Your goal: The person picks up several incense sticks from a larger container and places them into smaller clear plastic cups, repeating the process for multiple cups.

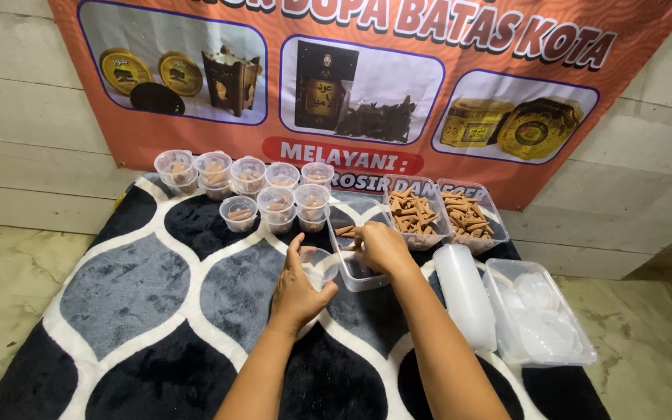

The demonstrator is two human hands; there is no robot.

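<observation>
My left hand [299, 286] grips a small clear plastic cup [322, 266] just above the patterned rug [149, 295]. My right hand [383, 247] reaches into a clear rectangular tub [351, 276] that holds a few brown cone-shaped sticks [344, 231], its fingers closed around some of them. Two more clear tubs, the middle tub [414, 214] and the right tub [470, 216], sit behind, filled with the same brown cones.
Several small cups [246, 187] with brown cones stand in two rows at the rug's far edge. A stack of empty cups [464, 292] lies on its side beside a clear tub of lids [538, 319]. An orange banner [367, 78] hangs on the wall.
</observation>
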